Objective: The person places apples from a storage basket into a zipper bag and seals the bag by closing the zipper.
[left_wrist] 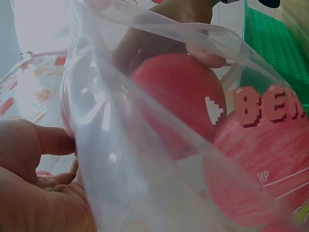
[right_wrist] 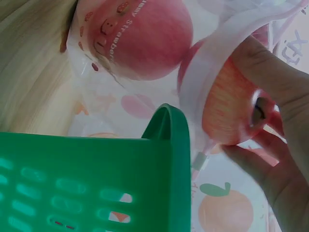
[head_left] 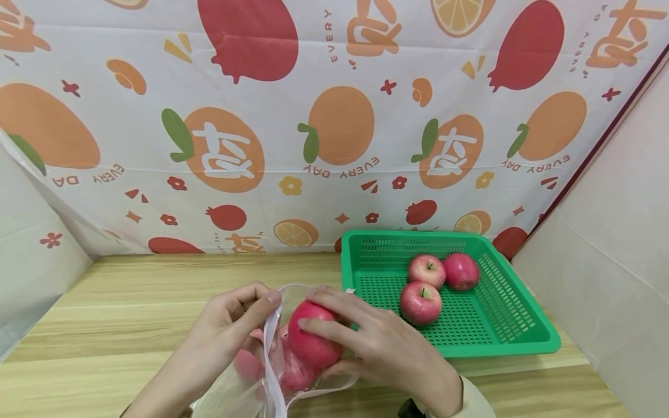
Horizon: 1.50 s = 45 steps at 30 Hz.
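A clear plastic bag [head_left: 274, 354] with a white rim and printed letters stands at the table's front, with red apples inside. My left hand [head_left: 230, 325] pinches the bag's rim between thumb and fingers. My right hand [head_left: 384, 342] grips a red apple [head_left: 316, 337] at the bag's mouth, fingers over its top. In the right wrist view that apple [right_wrist: 227, 106] lies partly behind the bag's rim, its stem hollow toward the palm. Another apple [right_wrist: 145, 38] shows through the printed plastic, and one [left_wrist: 260, 164] also shows in the left wrist view.
A green plastic basket [head_left: 502, 350] with slotted walls stands to the right, close by my right hand. Three apples lie in it, one of them a deep red apple [head_left: 461, 271]. Behind the wooden table [head_left: 136, 307] hangs a fruit-print cloth [head_left: 282, 139].
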Each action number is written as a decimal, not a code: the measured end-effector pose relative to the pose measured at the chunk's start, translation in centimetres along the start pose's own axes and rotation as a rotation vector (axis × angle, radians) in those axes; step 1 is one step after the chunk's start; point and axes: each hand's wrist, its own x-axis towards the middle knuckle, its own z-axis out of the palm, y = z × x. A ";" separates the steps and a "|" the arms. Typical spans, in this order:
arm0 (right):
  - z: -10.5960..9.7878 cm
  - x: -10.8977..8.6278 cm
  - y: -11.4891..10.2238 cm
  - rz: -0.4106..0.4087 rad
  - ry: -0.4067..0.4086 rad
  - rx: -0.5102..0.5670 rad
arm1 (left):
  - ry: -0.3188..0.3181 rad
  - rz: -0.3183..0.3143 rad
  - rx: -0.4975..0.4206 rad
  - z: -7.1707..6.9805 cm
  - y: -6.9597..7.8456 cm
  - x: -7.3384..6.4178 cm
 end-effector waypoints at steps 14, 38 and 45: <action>0.2 0.5 0.1 -0.063 0.081 -0.023 | 0.021 0.028 0.051 0.3 -0.4 0.0; -1.0 0.0 1.2 0.001 0.083 -0.054 | 0.045 0.034 0.025 0.0 -0.1 -0.2; -2.1 0.0 2.0 0.005 0.120 -0.058 | 0.082 0.037 0.018 -0.3 -0.4 -0.2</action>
